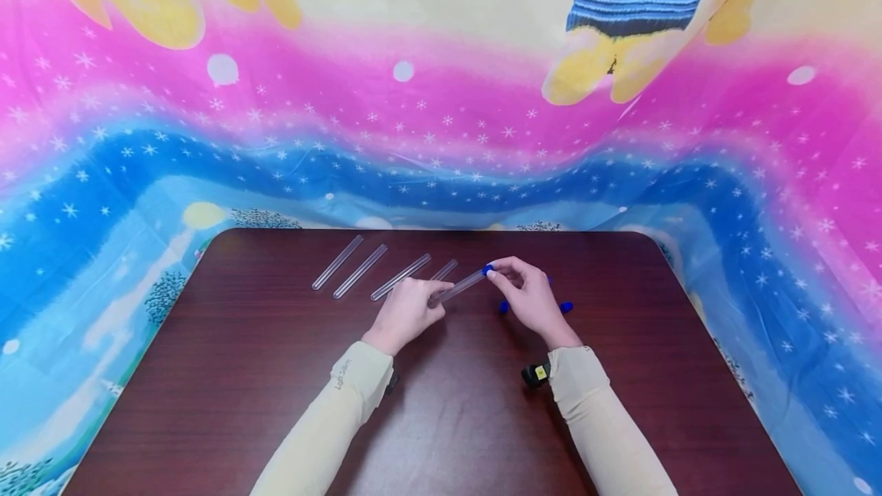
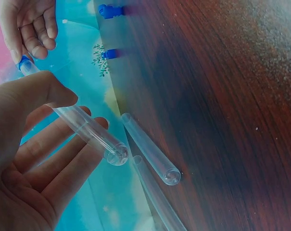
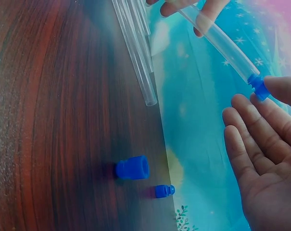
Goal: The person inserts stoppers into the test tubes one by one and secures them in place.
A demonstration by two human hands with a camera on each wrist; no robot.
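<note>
My left hand (image 1: 406, 311) holds a clear test tube (image 1: 463, 286) between thumb and fingers, tilted above the table. Its rounded closed end shows near the fingertips in the left wrist view. At the tube's other end, my right hand (image 1: 529, 298) pinches a blue stopper (image 3: 259, 86) between thumb and index finger. The stopper sits at the tube's mouth, its narrower part against the rim. In the right wrist view the other right fingers (image 3: 253, 137) spread out below the stopper, touching nothing.
Several more clear test tubes (image 1: 336, 263) lie slanted on the dark wooden table (image 1: 448, 419), left of and behind my left hand. Loose blue stoppers (image 1: 566, 306) lie around my right hand. A patterned cloth (image 1: 441, 98) hangs behind the table.
</note>
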